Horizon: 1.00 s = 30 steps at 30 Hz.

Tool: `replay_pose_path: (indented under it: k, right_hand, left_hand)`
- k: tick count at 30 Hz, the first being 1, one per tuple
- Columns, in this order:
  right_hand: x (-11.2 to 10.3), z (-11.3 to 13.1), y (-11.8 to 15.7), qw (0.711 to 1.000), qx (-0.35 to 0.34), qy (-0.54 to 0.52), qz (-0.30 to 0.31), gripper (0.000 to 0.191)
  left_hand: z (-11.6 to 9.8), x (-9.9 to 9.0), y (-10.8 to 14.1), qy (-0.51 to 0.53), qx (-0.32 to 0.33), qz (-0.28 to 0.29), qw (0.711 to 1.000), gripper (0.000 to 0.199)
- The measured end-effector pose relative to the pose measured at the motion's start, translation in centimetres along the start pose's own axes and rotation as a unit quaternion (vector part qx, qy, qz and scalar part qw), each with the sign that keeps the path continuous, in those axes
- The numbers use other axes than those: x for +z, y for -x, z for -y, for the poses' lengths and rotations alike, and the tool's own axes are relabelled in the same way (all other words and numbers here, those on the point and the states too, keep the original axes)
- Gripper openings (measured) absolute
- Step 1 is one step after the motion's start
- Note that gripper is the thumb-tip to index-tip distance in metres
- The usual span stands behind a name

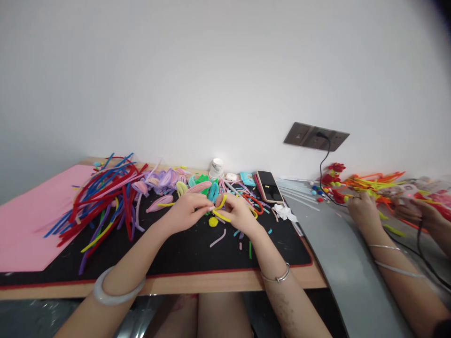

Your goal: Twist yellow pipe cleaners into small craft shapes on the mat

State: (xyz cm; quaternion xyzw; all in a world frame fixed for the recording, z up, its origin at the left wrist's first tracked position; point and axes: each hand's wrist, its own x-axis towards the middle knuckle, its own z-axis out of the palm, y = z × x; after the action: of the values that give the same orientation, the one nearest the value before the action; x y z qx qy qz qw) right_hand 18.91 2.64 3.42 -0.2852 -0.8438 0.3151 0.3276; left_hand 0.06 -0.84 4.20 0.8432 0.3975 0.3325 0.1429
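Note:
Above the black mat, my left hand (186, 212) pinches a small whitish end of a piece between thumb and fingertips. Close beside it, my right hand (237, 213) is closed on a bent yellow pipe cleaner (221, 203), whose ends stick out between the fingers. The fingertips of both hands nearly meet. A round yellow piece (213, 221) lies on the mat just below them. Behind my hands are looped pink, green and teal pipe cleaner shapes (213, 192). A pale purple strip (217, 238) lies nearer the front.
Loose red, blue and purple pipe cleaners (105, 202) cover the left of the mat, beside pink paper (38, 216). A paper cup (216, 168), a phone (269, 187) and crumpled tissue (284, 212) stand or lie behind. At right, another person's hands (366, 215) work over a grey table (338, 258).

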Motion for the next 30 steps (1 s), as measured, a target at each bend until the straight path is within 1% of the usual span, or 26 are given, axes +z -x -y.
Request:
replay_pose_path:
  k: [3, 7, 9, 11, 13, 16, 19, 22, 25, 30]
  right_hand:
    - [-0.1, 0.4, 0.0, 1.000, -0.017, 0.023, 0.010, 0.011]
    - [0.0, 0.6, 0.0, 0.998, -0.021, 0.041, 0.043, 0.014]
    - [0.0, 0.6, 0.0, 0.998, -0.021, 0.044, 0.049, 0.016]
    - [0.1, 0.5, 0.0, 0.999, -0.014, 0.039, 0.032, 0.018]
    - [0.2, 0.4, 0.0, 0.999, 0.002, 0.038, -0.006, 0.020]
    - [0.4, 0.3, -0.2, 0.997, 0.032, 0.049, -0.058, 0.024]
    - [0.7, 0.3, -0.4, 0.993, 0.057, 0.057, -0.088, 0.026]
    - [1.0, 0.4, -0.5, 0.990, 0.068, 0.049, -0.111, 0.026]
    - [1.0, 0.3, -0.5, 0.990, 0.080, 0.019, -0.118, 0.026]
    - [0.9, 0.0, -0.4, 0.991, 0.081, -0.062, -0.092, 0.021]
  left_hand:
    - [0.1, 0.2, 0.0, -0.013, 0.016, 0.012, 1.000, 0.023]
    - [0.2, 0.6, 0.0, -0.033, 0.016, 0.007, 0.999, 0.028]
    - [0.1, 0.7, 0.0, -0.027, 0.016, 0.004, 1.000, 0.031]
    - [0.0, 0.7, -0.1, -0.005, 0.019, -0.001, 1.000, 0.028]
    - [-0.2, 0.6, -0.1, 0.011, 0.021, -0.010, 1.000, 0.023]
    - [-0.3, 0.5, -0.2, -0.001, 0.023, -0.027, 0.999, 0.023]
    - [-0.3, 0.6, -0.3, -0.017, 0.032, -0.041, 0.999, 0.023]
    - [-0.1, 0.8, -0.3, -0.022, 0.026, -0.046, 0.998, 0.021]
    - [0.1, 0.9, -0.2, -0.020, 0.016, -0.047, 0.999, 0.021]
    - [0.3, 0.9, -0.1, -0.006, 0.002, -0.048, 0.999, 0.020]
